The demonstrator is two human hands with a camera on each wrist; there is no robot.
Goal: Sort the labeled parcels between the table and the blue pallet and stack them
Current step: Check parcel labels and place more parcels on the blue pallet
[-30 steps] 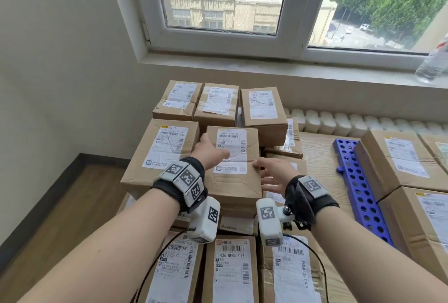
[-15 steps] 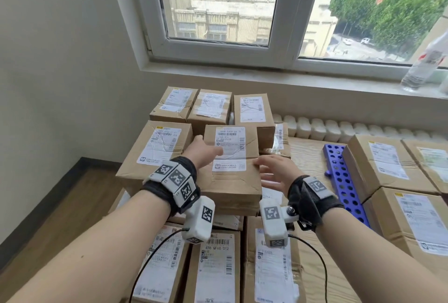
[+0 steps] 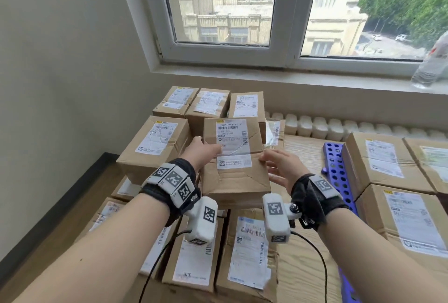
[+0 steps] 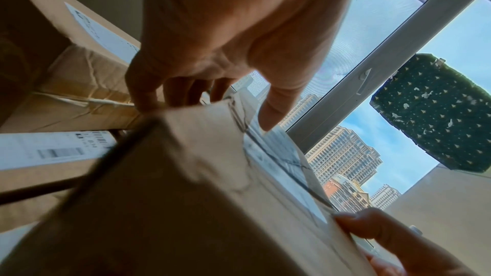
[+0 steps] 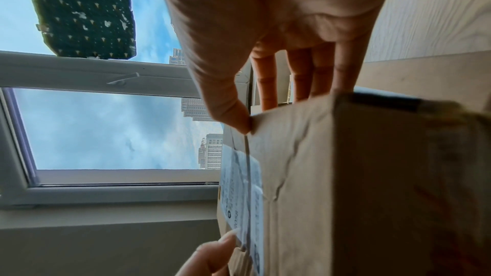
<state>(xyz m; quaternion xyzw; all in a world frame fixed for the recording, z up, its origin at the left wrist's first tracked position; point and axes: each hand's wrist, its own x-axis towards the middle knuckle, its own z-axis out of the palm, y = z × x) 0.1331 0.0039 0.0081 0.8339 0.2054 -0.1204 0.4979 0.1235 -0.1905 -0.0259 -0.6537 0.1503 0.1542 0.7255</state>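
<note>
A brown cardboard parcel with a white label sits at the top of the left stack, held between both hands. My left hand grips its left side, thumb on the label and fingers down the side. My right hand holds its right edge. In the left wrist view the left hand wraps over the blurred parcel. In the right wrist view the right hand pinches the parcel, with the thumb on the top edge and the fingers along the side. The blue pallet lies to the right.
Labeled parcels surround the held one: a large one at left, a back row, and a lower row in front. More parcels sit on the pallet at right. The wooden table shows between them. A bottle stands on the windowsill.
Both hands stay on the parcel, which has come slightly up and toward me. My right hand has slid from the top face to the right edge. My head has tilted up.
</note>
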